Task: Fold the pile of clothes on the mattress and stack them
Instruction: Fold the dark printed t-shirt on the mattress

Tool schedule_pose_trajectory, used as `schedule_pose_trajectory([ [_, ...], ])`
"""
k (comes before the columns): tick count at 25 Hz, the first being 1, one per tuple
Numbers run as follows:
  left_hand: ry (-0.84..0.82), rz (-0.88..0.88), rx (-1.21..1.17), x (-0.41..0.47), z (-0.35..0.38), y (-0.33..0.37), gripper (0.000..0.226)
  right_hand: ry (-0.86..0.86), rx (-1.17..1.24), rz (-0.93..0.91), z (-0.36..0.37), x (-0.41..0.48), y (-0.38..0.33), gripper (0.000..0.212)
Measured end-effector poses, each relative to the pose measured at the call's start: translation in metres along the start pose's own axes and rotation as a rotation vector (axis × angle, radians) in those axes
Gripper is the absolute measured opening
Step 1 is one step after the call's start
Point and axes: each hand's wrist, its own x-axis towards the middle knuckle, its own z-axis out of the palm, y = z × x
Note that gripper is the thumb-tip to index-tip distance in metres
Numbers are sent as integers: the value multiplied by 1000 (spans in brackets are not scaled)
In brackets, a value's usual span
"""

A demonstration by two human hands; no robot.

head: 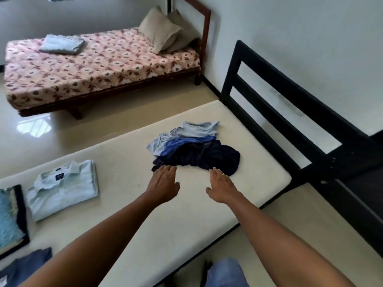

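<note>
A loose pile of clothes lies on the cream mattress [128, 204]: a dark navy garment [203, 157] in front, a blue one [186, 142] and a pale grey-blue shirt [194, 129] behind. My left hand [163, 183] reaches with straight fingers to the navy garment's left corner. My right hand [221, 187], fingers straight, has its fingertips at the navy garment's near edge. Neither hand holds anything. A folded light blue shirt [62, 189] lies at the mattress's left.
A black bed frame [290, 121] stands along the right. At the far left lie a teal mat [10, 216] and a blue garment [27, 266]. Across the shiny floor stands a floral bed [93, 69] with pillows and folded cloth.
</note>
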Motion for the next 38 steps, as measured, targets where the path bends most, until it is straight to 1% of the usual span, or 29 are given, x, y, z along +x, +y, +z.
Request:
schedule_pose_trajectory([
  [3, -81, 18, 5, 45, 22, 19, 56, -73, -26, 2, 0, 33, 43, 73],
  [5, -135, 17, -13, 88, 44, 30, 58, -126, -47, -8, -4, 73, 79, 70],
  [7, -184, -84, -64, 130, 70, 41, 57, -178, -10, -7, -3, 120, 116, 60],
  [8, -197, -135, -66, 150, 83, 46, 57, -201, -29, -14, -3, 141, 133, 54],
  [11, -277, -246, -123, 198, 125, 58, 56, -303, 21, 8, -2, 200, 172, 50],
  [14, -351, -330, -183, 234, 171, 68, 55, -422, -5, 29, 11, 257, 207, 46],
  [17, -392, -399, -221, 253, 206, 73, 55, -454, 41, 46, 22, 306, 229, 45],
  [19, -420, -428, -240, 260, 223, 72, 55, -431, 68, 48, 30, 335, 238, 44],
  [21, -436, -443, -247, 265, 238, 68, 55, -413, 40, 41, 39, 363, 246, 47],
  [24, -413, -482, -254, 267, 255, 56, 56, -478, -50, 51, 58, 398, 253, 54],
  [26, -395, -513, -274, 263, 263, 50, 55, -514, -41, 92, 67, 411, 256, 58],
  [29, -381, -553, -282, 249, 263, 44, 55, -452, 109, 167, 69, 400, 253, 53],
  [30, -377, -554, -282, 242, 259, 44, 55, -429, 159, 190, 66, 390, 251, 54],
  [32, -365, -551, -281, 227, 245, 48, 56, -367, 226, 172, 56, 361, 247, 57],
  [33, -357, -545, -283, 221, 235, 49, 56, -314, 272, 163, 51, 348, 244, 52],
  [36, -309, -518, -283, 199, 204, 52, 55, -144, 452, 169, 32, 306, 230, 20],
  [38, -264, -495, -273, 186, 180, 52, 53, -84, 536, 169, 17, 275, 213, 14],
])
